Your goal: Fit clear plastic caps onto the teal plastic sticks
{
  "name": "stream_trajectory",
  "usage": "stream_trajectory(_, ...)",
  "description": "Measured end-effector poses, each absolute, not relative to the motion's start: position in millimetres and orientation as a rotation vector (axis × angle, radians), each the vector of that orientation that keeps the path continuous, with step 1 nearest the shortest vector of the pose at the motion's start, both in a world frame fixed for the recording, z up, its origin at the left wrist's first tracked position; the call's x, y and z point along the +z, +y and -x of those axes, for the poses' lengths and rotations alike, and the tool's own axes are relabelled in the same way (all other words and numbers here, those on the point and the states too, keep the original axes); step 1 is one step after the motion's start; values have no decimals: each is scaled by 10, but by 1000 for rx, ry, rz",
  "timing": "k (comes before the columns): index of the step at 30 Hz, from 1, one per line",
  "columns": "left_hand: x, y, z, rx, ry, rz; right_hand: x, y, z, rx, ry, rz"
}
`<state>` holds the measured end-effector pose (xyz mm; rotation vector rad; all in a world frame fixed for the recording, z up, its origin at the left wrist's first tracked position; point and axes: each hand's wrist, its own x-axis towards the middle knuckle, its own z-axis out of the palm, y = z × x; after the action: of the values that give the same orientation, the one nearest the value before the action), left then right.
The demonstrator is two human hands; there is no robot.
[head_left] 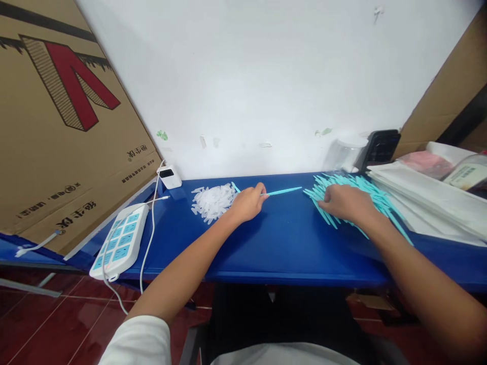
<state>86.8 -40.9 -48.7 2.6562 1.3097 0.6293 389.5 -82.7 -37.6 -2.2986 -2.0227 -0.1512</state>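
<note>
White pieces (213, 202): loose heap, 10 o'clock from table (281, 253) middle. Lone teal stick (236, 187) at heap's 1 o'clock edge, partly hidden; can't tell if done. Left hand (247, 203): thumb and fingers pinched on a held stick (284, 191), tip toward 3 o'clock. Right hand (345, 200): curled over teal heap (382, 197), 2 o'clock; grip unclear. One stick in work; both heaps plentiful, so probably much left.
</note>
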Motion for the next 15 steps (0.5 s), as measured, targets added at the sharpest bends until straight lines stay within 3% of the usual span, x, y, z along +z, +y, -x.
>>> stream_trajectory(3, -493, -385, -867, 754, 1233, -2636, -276, -769, -3825, -267, -2054, 2022)
stream_trajectory(8, -423, -366, -828, 880, 1140, -2600, -94, -572, -3484, -306, -2443, 1160)
stream_trajectory(15, -151, -243, -533, 754, 1189, -2709, -85, -456, -3365, -269, -2520, 1104)
